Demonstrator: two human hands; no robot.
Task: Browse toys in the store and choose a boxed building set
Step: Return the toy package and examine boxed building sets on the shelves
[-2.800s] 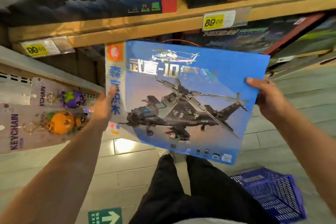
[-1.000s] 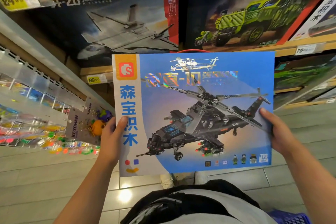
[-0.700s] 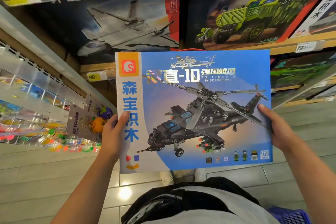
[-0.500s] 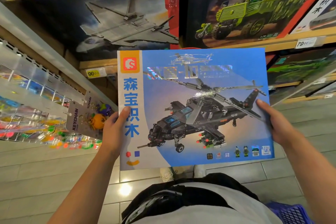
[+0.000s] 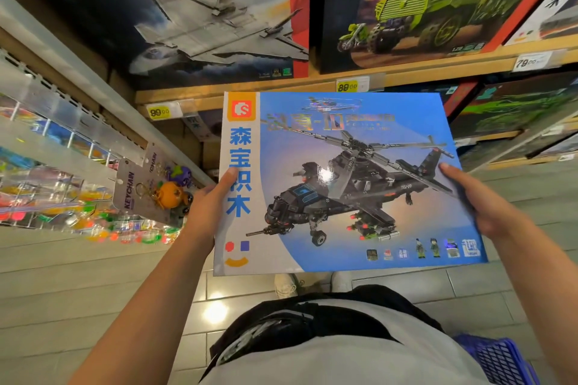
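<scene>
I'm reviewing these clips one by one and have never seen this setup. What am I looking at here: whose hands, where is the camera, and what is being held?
No machine is involved: a person wears one wide-angle camera on the head, looking forward and down, so the arms come in from the bottom of the picture. The left hand grips the left edge and the right hand the right edge of a flat blue cardboard box showing a black helicopter building set, held up in front of wooden store shelves. On the shelf above stand a dark box with a grey jet and a box with a green truck, with yellow price tags below. Keychain cards hang at left. A blue plastic basket sits on the tiled floor at lower right.
</scene>
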